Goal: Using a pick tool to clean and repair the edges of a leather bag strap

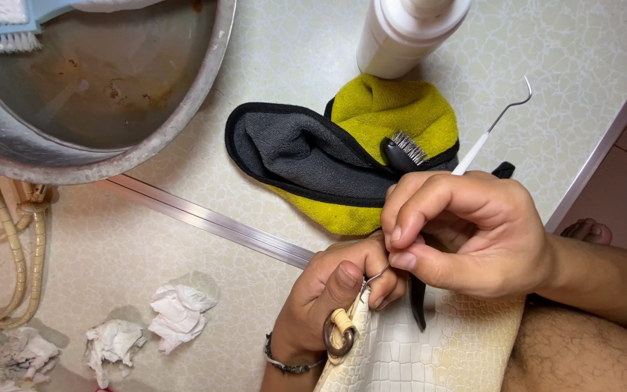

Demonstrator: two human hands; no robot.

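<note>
Head view shows a cream bag (429, 348) with a bumpy snake-skin look lying closest, across the person's leg (589, 356). The left hand (328, 297) is wrapped tight around the bag's top corner, with the thumb pressed beside a brown ring (339, 335). The right hand (466, 232) pinches a thin white pick (477, 149) like a pen. One metal hook of the pick touches the bag edge next to the left thumb, and the other hook sticks up past the fingers. A black strap (418, 301) hangs down below the right hand. Crumpled tissues (146, 323) lie on the floor (183, 254) to the left. Just behind the hands sits a yellow and grey cloth (342, 152) with a small black brush (400, 151) on it. Farther back stand a white bottle (408, 33) and a big metal basin (96, 80) of brown water.
</note>
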